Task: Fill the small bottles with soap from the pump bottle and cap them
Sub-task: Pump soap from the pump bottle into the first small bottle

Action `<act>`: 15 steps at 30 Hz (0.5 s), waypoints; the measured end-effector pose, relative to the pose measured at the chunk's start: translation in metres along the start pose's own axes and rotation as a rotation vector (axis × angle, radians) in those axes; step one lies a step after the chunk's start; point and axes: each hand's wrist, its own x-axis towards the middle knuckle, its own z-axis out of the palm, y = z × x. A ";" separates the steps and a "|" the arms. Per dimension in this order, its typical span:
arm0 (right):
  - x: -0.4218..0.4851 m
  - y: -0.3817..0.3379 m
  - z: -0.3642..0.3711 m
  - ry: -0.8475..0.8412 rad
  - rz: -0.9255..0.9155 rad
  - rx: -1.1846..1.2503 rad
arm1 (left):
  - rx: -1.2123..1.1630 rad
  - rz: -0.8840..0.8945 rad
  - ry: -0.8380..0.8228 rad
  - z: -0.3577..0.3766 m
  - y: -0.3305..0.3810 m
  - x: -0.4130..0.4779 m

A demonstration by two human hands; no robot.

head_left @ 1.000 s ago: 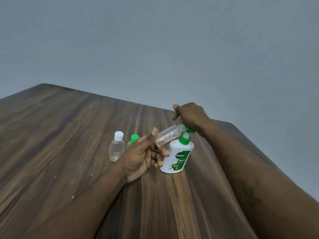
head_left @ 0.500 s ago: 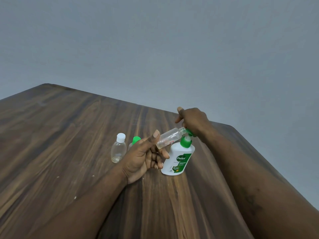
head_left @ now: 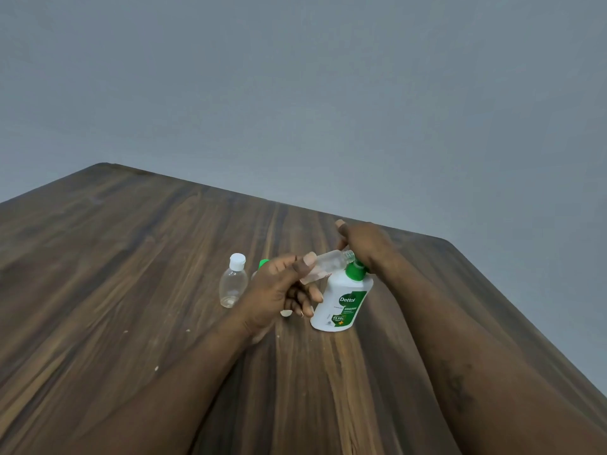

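Note:
My left hand point(head_left: 279, 290) holds a small clear bottle point(head_left: 328, 264) tilted, with its open neck up against the nozzle of the pump bottle. That white pump bottle point(head_left: 341, 300) has a green label and green collar and stands on the wooden table point(head_left: 131, 274). My right hand point(head_left: 361, 244) covers its pump head from above, fingers curled over it and one finger sticking up. The pump head itself is hidden. A small white thing, perhaps a cap point(head_left: 285, 312), shows just under my left fingers.
A clear small bottle with a white cap point(head_left: 234, 280) stands left of my left hand. A green-capped bottle point(head_left: 262, 263) is mostly hidden behind that hand. The table's far edge runs close behind the pump bottle, with a grey wall beyond.
My right hand has sunk a little lower on the pump head. My left hand keeps the small bottle at the nozzle, its thumb now lying further along the bottle.

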 end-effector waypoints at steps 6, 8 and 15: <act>0.004 -0.005 -0.018 0.054 0.036 0.135 | 0.258 0.151 0.143 0.010 0.005 -0.006; 0.003 -0.006 -0.020 0.070 0.047 0.194 | 0.338 0.179 0.172 0.013 0.007 -0.007; 0.003 -0.003 -0.003 -0.015 -0.008 0.067 | 0.310 0.117 0.290 0.020 -0.002 -0.023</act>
